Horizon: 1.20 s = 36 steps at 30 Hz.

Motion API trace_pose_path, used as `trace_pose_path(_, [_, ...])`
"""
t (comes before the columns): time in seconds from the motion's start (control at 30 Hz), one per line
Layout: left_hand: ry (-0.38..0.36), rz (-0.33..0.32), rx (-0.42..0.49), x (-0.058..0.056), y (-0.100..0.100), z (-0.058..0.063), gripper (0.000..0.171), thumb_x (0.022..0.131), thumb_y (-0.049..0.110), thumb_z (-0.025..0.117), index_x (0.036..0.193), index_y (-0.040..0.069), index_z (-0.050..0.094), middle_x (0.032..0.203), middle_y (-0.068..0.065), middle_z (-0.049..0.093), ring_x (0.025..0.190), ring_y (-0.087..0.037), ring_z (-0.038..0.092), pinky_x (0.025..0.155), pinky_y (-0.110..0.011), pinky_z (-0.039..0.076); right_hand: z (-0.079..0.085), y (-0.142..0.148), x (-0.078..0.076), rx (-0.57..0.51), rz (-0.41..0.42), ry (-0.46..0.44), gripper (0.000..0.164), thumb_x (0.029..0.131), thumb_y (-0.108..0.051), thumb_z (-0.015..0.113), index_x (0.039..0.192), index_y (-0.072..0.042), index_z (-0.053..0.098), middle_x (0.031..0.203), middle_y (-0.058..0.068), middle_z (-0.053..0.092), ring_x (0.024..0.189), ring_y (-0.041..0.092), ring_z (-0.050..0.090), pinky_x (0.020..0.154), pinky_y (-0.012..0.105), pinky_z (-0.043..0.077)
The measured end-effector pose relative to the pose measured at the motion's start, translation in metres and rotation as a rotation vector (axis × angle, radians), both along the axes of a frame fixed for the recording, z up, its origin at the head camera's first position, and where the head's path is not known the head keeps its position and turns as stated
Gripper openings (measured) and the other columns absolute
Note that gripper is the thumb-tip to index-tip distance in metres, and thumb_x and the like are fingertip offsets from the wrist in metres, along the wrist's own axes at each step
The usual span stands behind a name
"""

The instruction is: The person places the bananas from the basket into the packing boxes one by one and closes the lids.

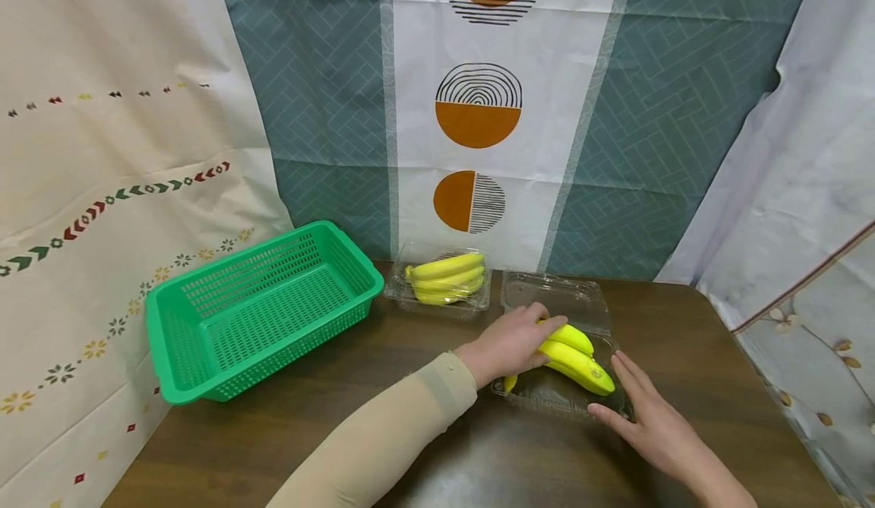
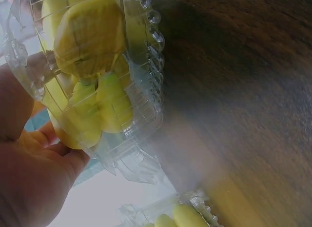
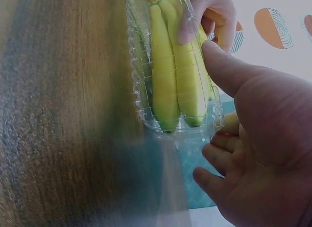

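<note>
A bunch of yellow bananas (image 1: 577, 364) lies in an open clear plastic clamshell box (image 1: 554, 403), whose lid (image 1: 560, 295) is folded back toward the curtain. From above, my left hand (image 1: 513, 341) grips the bunch near its stem end, thumb and fingers around the upper bananas. My right hand (image 1: 645, 421) is at the box's right end, fingers extended along the wall and thumb at the near corner. Through the ribbed plastic, the right wrist view shows the long bananas (image 3: 165, 85) and my left fingers on them. In the left wrist view, the banana ends (image 2: 114, 102) show through the box wall.
A second clear box (image 1: 403, 295) with bananas (image 1: 447, 279) stands by the curtain, left of the open one. Farther left is a green slatted plastic basket (image 1: 273, 364). Patterned curtains (image 1: 335, 98) border the brown wooden table (image 1: 383, 402) at the back and sides.
</note>
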State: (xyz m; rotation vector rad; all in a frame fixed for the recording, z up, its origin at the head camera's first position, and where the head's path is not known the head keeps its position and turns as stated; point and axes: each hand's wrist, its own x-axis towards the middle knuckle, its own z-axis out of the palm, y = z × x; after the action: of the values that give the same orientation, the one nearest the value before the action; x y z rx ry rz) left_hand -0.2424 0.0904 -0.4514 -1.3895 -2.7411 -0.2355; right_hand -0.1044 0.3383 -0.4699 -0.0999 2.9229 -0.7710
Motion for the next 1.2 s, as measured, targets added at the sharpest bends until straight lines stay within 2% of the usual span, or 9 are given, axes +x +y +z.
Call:
trace_pose_path(0.27, [-0.009,0.001,0.001,0.001,-0.001,0.0,0.075,0.105,0.04,0.078,0.169,0.023,0.045,0.149,-0.004,0.056,0.12,-0.015,0.061,0.102,-0.028,0.053,0.0,0.001,0.001,-0.023,0.015,0.013,0.109,0.105,-0.062,0.069,0.174,0.003,0.017,0.177,0.033,0.015,0.146,0.065,0.043,0.096,0.079,0.049])
trace_pose_path(0.47, [-0.021,0.002,0.022,0.001,-0.004,0.001,0.075,0.106,0.039,0.077,0.171,0.021,0.044,0.153,-0.006,0.053,0.127,-0.016,0.06,0.105,-0.027,0.052,0.002,0.001,-0.001,-0.023,0.008,0.008,0.108,0.106,-0.062,0.067,0.174,0.003,0.015,0.176,0.036,0.015,0.148,0.067,0.037,0.099,0.081,0.046])
trace_pose_path(0.63, [-0.004,0.016,0.057,0.003,-0.006,0.001,0.071,0.108,0.04,0.074,0.17,0.019,0.045,0.157,-0.007,0.052,0.133,-0.019,0.058,0.111,-0.031,0.049,0.005,0.0,-0.003,-0.015,-0.006,0.054,0.102,0.109,-0.057,0.066,0.174,0.004,0.016,0.175,0.036,0.018,0.149,0.066,0.035,0.103,0.083,0.042])
trace_pose_path(0.8, [-0.008,0.073,0.086,0.005,-0.01,0.006,0.067,0.112,0.045,0.066,0.17,0.019,0.046,0.162,-0.007,0.051,0.143,-0.021,0.055,0.119,-0.037,0.045,0.009,0.0,-0.005,-0.017,-0.005,0.103,0.097,0.112,-0.052,0.064,0.175,0.003,0.015,0.176,0.035,0.018,0.151,0.065,0.033,0.106,0.084,0.038])
trace_pose_path(1.0, [-0.018,0.152,0.127,0.005,-0.015,0.009,0.063,0.113,0.048,0.062,0.168,0.019,0.049,0.168,-0.008,0.047,0.151,-0.024,0.05,0.122,-0.043,0.044,0.012,0.0,-0.011,-0.023,0.002,0.147,0.095,0.112,-0.05,0.064,0.175,0.002,0.016,0.177,0.032,0.018,0.152,0.064,0.032,0.109,0.083,0.036])
trace_pose_path(1.2, [-0.062,0.239,0.17,0.005,-0.023,0.01,0.062,0.115,0.048,0.058,0.168,0.018,0.048,0.174,-0.01,0.04,0.158,-0.027,0.043,0.126,-0.046,0.039,0.014,0.001,-0.024,-0.009,-0.012,0.131,0.097,0.113,-0.056,0.059,0.176,0.001,0.012,0.177,0.034,0.015,0.154,0.064,0.028,0.111,0.084,0.032])
